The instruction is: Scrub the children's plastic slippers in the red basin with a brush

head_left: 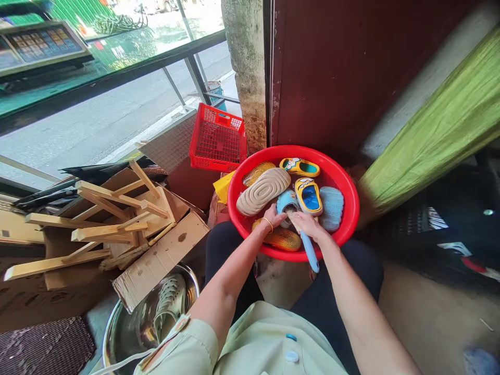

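My left hand (275, 216) is closed on the edge of a light blue clog (287, 200) in the red basin (352, 200). My right hand (307, 225) grips a brush (309, 252) by its blue handle, with the head reaching into that clog and partly hidden. Around them in the basin lie a beige shoe with its sole up (263, 191), a yellow clog with a blue inside (310, 196), and a yellow and teal clog (300, 167). A blue ribbed sole (331, 209) sits at the right, and a yellow-brown sole (283, 238) below my hands.
A red plastic crate (219, 136) stands behind the basin. To the left, wooden stool legs (117, 208) jut out over a cardboard box (164, 260). A metal bowl (113, 333) holds a pale clog (171, 302). At the right hangs a green cloth (433, 125).
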A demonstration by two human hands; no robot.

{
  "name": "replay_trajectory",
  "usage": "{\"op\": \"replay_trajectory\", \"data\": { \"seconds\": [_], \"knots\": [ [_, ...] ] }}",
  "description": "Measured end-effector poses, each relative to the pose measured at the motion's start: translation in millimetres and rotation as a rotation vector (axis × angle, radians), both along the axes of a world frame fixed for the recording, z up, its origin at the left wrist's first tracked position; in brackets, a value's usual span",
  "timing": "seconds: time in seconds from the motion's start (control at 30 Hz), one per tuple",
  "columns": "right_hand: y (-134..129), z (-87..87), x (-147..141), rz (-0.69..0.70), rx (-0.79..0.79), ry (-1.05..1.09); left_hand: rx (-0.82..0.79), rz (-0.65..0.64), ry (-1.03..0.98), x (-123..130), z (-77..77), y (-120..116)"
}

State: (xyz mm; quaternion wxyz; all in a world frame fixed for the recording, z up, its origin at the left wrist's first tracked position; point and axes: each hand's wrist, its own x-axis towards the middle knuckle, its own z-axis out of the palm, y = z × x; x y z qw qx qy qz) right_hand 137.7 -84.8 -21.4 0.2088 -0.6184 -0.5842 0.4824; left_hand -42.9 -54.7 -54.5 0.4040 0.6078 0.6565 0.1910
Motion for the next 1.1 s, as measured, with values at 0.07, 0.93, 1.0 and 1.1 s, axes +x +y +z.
{"op": "replay_trajectory", "data": {
  "seconds": [0.07,0.93,1.0,1.1],
  "knots": [
    [-7,10.1,8,0.045,-0.015,0.0,0.001,-0.014,0.044,1,4.0,0],
    [-6,39.3,11,0.139,0.445,-0.519,0.41,-0.102,0.485,9,26.1,-18],
    [-6,38.2,7,0.121,0.418,-0.553,0.455,-0.137,0.539,7,27.3,-19],
    [3,36.7,7,0.012,0.372,-0.602,0.52,-0.215,0.607,7,26.4,-21]
  ]
}}
